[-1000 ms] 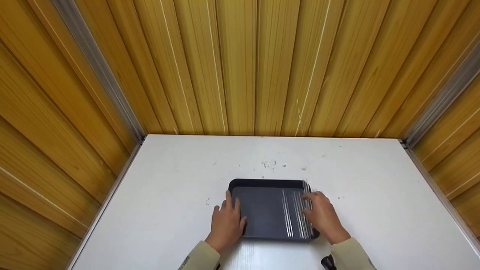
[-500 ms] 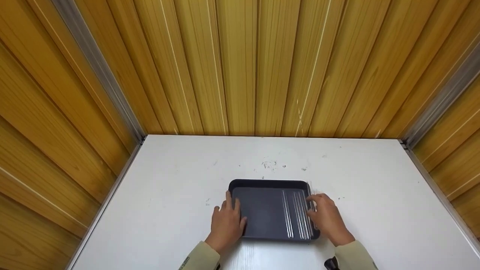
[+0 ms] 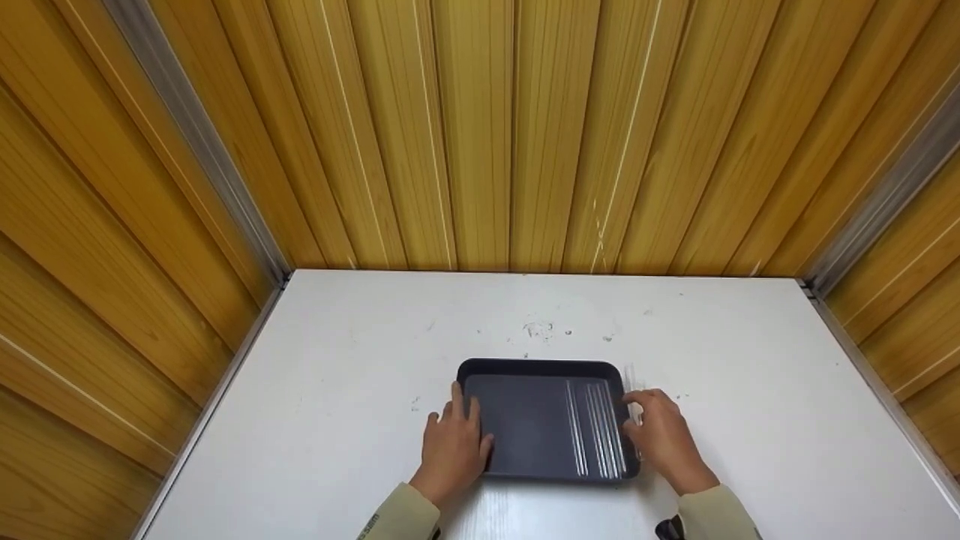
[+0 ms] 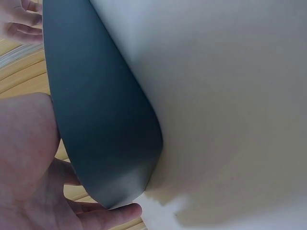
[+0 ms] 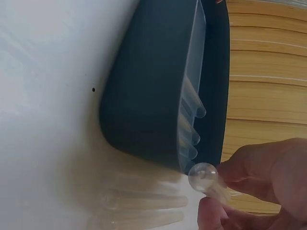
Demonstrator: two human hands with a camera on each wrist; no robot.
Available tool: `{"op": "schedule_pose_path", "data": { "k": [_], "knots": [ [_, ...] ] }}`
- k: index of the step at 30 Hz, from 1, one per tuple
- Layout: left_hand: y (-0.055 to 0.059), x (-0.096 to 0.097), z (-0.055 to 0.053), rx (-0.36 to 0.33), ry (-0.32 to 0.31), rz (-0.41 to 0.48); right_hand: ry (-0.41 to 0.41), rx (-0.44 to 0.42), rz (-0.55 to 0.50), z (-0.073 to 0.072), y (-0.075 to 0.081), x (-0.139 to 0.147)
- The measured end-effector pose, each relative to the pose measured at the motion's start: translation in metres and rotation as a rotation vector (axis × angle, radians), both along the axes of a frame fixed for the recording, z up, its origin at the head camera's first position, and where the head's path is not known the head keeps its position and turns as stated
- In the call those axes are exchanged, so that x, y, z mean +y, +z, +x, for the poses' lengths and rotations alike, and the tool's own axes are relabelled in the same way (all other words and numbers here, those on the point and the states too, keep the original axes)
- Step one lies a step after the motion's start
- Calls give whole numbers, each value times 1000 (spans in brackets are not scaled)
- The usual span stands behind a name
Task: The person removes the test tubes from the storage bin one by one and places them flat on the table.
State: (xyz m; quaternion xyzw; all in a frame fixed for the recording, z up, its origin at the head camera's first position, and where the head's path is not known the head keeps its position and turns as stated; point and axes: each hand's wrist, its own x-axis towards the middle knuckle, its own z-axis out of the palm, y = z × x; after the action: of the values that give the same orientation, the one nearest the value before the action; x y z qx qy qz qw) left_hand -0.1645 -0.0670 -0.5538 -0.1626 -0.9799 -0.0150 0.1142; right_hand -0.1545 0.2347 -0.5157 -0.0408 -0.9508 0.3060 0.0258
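Note:
A dark grey rectangular tray (image 3: 517,424) lies on the white table. Several clear test tubes (image 3: 604,431) rest side by side in its right half. My left hand (image 3: 453,448) rests over the tray's left rim, fingers mostly straight, thumb at the tray's inner side. Just outside the right rim, my right hand (image 3: 664,435) pinches a clear test tube (image 5: 203,177) between thumb and fingers. The right wrist view shows its rounded end close to the tray's corner. Part of that tube is hidden by the fingers.
Pale tube-like shapes (image 5: 144,201) show on the table beside the tray in the right wrist view. The white table (image 3: 360,360) carries small dark marks (image 3: 538,328) behind the tray. Yellow wood-patterned panels (image 3: 480,135) enclose the back and sides.
My right hand has moved rightward from over the tray's right side to just outside its rim, with tubing drawn along. The left hand and tray have stayed put.

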Motion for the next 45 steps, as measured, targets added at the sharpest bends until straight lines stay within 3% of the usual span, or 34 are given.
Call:
{"op": "schedule_pose_path", "data": {
  "k": [21,45],
  "knots": [
    [-3,-1,0,27,-11,4,-3,39,47,5,-9,13],
    [-1,0,0,29,-2,-14,-22,-14,77,8,-19,30]
  ]
}}
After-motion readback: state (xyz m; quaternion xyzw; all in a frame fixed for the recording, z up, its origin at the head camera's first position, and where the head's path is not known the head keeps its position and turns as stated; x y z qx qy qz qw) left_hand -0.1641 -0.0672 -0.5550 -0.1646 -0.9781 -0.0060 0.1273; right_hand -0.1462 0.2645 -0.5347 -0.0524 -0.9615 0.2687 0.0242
